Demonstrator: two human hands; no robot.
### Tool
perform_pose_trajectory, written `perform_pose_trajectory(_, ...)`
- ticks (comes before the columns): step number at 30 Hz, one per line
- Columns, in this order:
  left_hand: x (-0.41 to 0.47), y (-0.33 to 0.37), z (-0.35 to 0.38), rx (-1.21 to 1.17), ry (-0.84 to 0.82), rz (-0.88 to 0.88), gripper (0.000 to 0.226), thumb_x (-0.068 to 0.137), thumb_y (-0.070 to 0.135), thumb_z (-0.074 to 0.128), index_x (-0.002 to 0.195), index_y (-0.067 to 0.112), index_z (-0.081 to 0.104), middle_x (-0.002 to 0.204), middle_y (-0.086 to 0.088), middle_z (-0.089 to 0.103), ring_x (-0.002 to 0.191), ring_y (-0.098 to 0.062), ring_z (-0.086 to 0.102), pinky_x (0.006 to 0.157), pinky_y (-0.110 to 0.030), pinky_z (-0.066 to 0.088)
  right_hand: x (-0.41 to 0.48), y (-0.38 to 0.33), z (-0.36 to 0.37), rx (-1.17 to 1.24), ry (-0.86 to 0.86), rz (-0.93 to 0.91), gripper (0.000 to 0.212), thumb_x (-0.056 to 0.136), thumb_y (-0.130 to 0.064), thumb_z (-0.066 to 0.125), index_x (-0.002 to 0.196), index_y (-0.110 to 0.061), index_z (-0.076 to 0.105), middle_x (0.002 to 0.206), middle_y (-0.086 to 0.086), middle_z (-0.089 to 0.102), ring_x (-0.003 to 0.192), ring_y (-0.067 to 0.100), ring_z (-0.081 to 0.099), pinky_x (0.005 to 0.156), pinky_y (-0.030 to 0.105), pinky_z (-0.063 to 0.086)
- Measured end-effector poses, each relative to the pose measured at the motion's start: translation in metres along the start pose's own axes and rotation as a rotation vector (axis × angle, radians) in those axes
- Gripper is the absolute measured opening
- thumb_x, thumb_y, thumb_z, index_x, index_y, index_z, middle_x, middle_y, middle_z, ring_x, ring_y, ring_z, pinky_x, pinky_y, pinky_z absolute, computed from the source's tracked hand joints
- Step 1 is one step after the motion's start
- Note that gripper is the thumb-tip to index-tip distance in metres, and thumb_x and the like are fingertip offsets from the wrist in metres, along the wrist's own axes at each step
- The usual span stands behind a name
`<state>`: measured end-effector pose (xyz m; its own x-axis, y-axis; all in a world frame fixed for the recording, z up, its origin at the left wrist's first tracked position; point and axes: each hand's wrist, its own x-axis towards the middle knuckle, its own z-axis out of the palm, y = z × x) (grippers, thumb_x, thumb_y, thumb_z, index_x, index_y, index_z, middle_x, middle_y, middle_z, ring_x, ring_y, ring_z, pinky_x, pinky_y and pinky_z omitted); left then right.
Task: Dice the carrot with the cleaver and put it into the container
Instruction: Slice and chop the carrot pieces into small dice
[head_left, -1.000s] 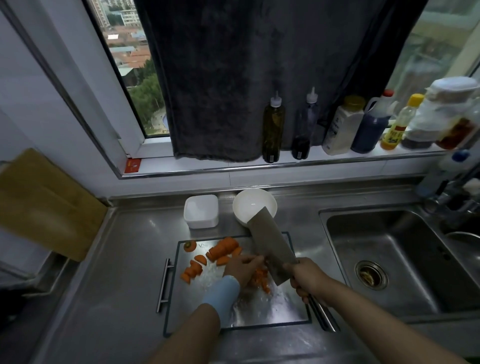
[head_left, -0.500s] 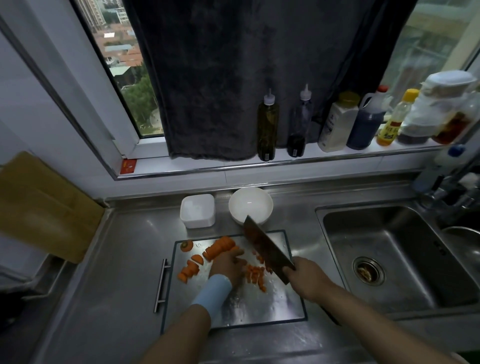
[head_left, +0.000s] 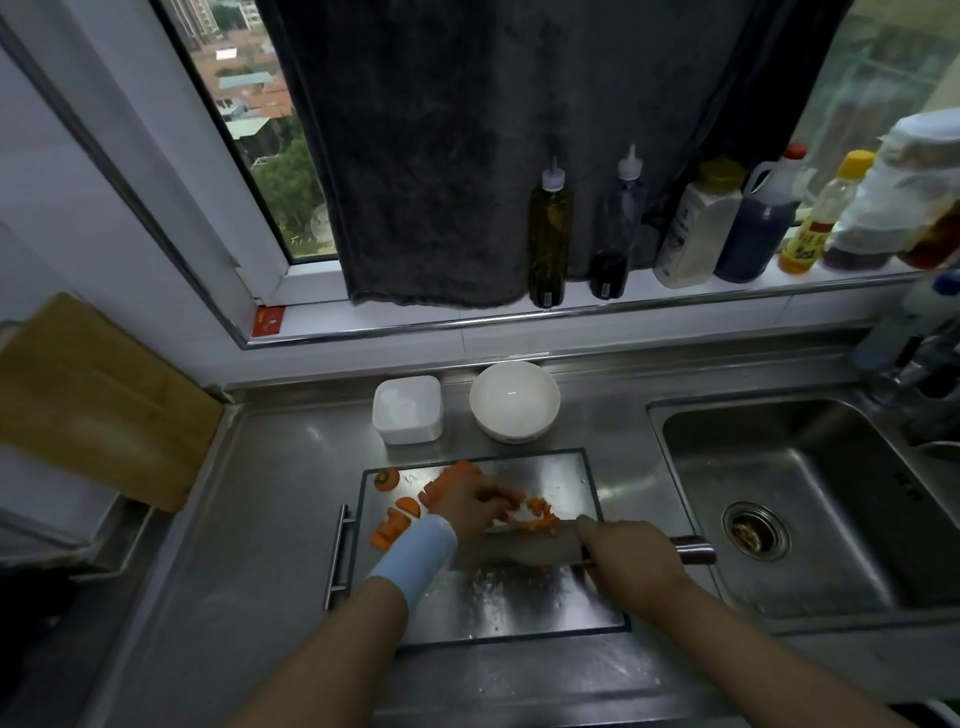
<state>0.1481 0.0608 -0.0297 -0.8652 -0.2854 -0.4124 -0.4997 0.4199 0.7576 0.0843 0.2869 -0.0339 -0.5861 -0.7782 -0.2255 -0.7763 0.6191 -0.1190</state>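
Gripping cleaver: right hand; bottle label: writing blurred, unreadable

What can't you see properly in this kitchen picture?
Head view only:
- Left hand: motion blur smears its fingers, so whether they hold carrot is unclear.
- Diced carrot: partly hidden by that hand and the cleaver.
- Cleaver handle: mostly covered by the right hand.
- Tap: blurred and cut off by the right edge.
- Yellow-capped bottle: label too small to read.
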Motion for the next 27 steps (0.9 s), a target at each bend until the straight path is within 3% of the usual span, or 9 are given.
perform_pose_trajectory(2,0.000,0.009,0.014,0.191,-0.152,0.000,0.020,0.091,0.020,0.060,0.100,0.031,0.074,0.116,0.008,0.066,0.107,-0.004,0.056,0.108,-0.023,0.035,0.002,-0.004,0.001,-0.018,0.004,-0.024,0.037,0.094,-0.028,0.049,0.130,-0.022,0.047,0.110,0.003,0.068,0.096,0.027,0.066,0.078,0.034,0.048)
perform_pose_trajectory(4,0.003,0.016,0.025,0.369,-0.208,0.031,0.030,0.098,0.019,0.049,0.118,0.032,0.066,0.136,0.010,0.053,0.126,-0.007,0.039,0.100,-0.009,0.017,0.003,-0.008,0.001,-0.035,0.001,-0.031,0.034,0.094,-0.025,0.048,0.127,-0.022,0.047,0.108,0.003,0.068,0.094,0.027,0.066,0.075,0.034,0.047)
perform_pose_trajectory(6,-0.005,0.030,0.027,0.441,-0.191,0.067,0.041,0.100,0.010,0.041,0.131,0.029,0.057,0.147,0.006,0.042,0.139,-0.014,0.027,0.105,-0.014,0.012,0.004,-0.011,0.001,-0.052,-0.004,-0.027,0.030,0.093,-0.021,0.048,0.123,-0.021,0.049,0.105,0.003,0.068,0.091,0.027,0.067,0.074,0.034,0.048)
perform_pose_trajectory(11,0.009,0.001,0.023,0.454,-0.019,0.010,0.037,0.093,0.009,0.045,0.099,0.037,0.067,0.131,0.004,0.055,0.110,-0.016,0.056,0.093,-0.014,0.037,0.003,-0.013,-0.002,-0.036,0.005,-0.026,0.033,0.093,-0.021,0.048,0.127,-0.018,0.048,0.107,0.004,0.067,0.094,0.027,0.066,0.077,0.034,0.047)
perform_pose_trajectory(13,0.006,-0.002,0.021,0.502,-0.084,0.026,0.039,0.093,0.006,0.043,0.092,0.038,0.066,0.139,0.005,0.048,0.123,-0.021,0.048,0.098,-0.015,0.030,0.003,-0.013,-0.001,-0.033,0.014,-0.023,0.036,0.092,-0.020,0.050,0.128,-0.018,0.049,0.105,0.004,0.068,0.092,0.028,0.067,0.077,0.035,0.049)
perform_pose_trajectory(18,0.001,-0.004,0.024,0.449,-0.174,0.036,0.058,0.093,0.003,0.044,0.122,0.052,0.055,0.151,0.006,0.036,0.139,-0.022,0.030,0.116,-0.041,0.023,0.004,-0.015,-0.001,-0.054,-0.003,-0.017,0.039,0.091,-0.019,0.051,0.130,-0.019,0.045,0.102,0.005,0.068,0.090,0.029,0.067,0.076,0.036,0.051)
perform_pose_trajectory(23,0.001,0.003,0.029,0.306,-0.246,0.010,0.047,0.090,0.001,0.054,0.130,0.026,0.058,0.140,0.000,0.050,0.130,-0.021,0.044,0.112,-0.030,0.029,0.005,-0.020,-0.002,-0.062,-0.005,-0.018,0.038,0.092,-0.020,0.052,0.129,-0.019,0.046,0.102,0.006,0.069,0.088,0.028,0.067,0.075,0.037,0.052)
perform_pose_trajectory(25,0.003,-0.009,0.023,0.368,-0.112,0.006,0.056,0.087,0.019,0.062,0.139,0.031,0.047,0.151,0.001,0.034,0.136,-0.025,0.037,0.111,-0.031,0.031,0.005,-0.020,-0.003,-0.059,-0.004,-0.017,0.036,0.091,-0.021,0.052,0.127,-0.020,0.047,0.102,0.005,0.068,0.088,0.028,0.067,0.076,0.037,0.052)
perform_pose_trajectory(27,0.001,-0.019,0.009,0.371,-0.056,0.019,0.051,0.093,0.013,0.056,0.139,0.035,0.047,0.153,0.004,0.029,0.139,-0.025,0.032,0.112,-0.028,0.028,0.003,-0.020,-0.004,-0.048,0.003,-0.015,0.036,0.091,-0.023,0.053,0.127,-0.020,0.047,0.102,0.004,0.068,0.089,0.027,0.066,0.077,0.036,0.052)
